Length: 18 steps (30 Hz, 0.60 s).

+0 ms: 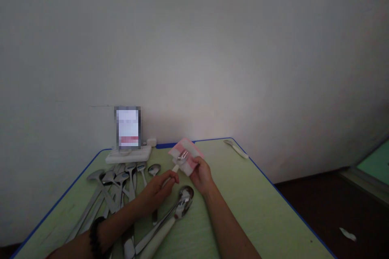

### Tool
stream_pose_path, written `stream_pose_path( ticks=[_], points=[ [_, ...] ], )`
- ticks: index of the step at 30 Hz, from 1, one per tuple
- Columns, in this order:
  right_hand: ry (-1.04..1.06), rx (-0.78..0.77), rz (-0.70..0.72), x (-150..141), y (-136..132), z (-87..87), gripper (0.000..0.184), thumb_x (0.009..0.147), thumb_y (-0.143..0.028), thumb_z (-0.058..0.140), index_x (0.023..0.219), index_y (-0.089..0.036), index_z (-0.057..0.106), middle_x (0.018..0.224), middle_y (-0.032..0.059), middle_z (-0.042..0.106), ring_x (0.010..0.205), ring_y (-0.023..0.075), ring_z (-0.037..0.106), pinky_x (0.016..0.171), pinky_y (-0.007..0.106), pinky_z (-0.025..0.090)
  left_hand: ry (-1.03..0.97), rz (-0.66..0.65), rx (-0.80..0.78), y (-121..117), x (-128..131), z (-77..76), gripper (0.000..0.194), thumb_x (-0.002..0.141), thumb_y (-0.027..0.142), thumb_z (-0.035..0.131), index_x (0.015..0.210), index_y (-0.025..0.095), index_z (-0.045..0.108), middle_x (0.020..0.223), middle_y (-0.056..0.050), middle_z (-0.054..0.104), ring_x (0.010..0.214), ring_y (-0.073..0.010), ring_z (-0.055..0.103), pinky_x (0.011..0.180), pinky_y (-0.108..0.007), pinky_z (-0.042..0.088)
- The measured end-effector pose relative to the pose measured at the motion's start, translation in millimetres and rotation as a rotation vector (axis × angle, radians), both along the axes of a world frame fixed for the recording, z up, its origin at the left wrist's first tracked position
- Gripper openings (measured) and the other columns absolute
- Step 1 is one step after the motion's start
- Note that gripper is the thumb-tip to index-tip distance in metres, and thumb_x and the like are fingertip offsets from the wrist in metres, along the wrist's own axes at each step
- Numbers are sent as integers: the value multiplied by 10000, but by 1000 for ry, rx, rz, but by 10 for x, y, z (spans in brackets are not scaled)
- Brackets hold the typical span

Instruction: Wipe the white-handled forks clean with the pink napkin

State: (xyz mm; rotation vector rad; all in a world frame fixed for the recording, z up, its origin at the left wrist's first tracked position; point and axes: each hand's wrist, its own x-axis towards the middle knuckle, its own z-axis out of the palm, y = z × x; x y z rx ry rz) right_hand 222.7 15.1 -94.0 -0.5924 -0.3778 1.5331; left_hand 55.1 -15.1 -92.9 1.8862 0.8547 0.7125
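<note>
Pinched in my left hand [161, 186] is the pale handle of a small utensil [183, 156]. Its shiny metal head lies against a pink-and-white checked cloth [188, 145]; whether that head is a fork or a spoon I cannot tell. The fingers of my right hand [203, 173] are closed on the cloth's right side, behind and beside the metal head. Below my hands, large spoons [185, 198] rest on the table, one with a pale handle. Many metal spoons and ladles [121, 178] lie in a pile to the left, partly hidden by my left forearm.
A phone-like device with a blurred screen [128, 127] stands on a white base [129, 154] at the back left, beside a white plug [151, 142]. Another pale-handled utensil [237, 149] lies at the back right. The green table [252, 210] has a blue edge and meets the wall.
</note>
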Motion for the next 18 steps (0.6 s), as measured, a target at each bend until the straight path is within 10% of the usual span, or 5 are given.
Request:
stream_pose_path(
  ticks=[18],
  points=[
    [-197,23,30,-15,-4,-58,267,508,-55,478,720,-129,623,606,-8,641,533,121,542,540,230,478,82,3,92,-17,12,105,299,916,387,320,918,166,521,533,92,272,468,-94,256,447,-203,200]
  ],
)
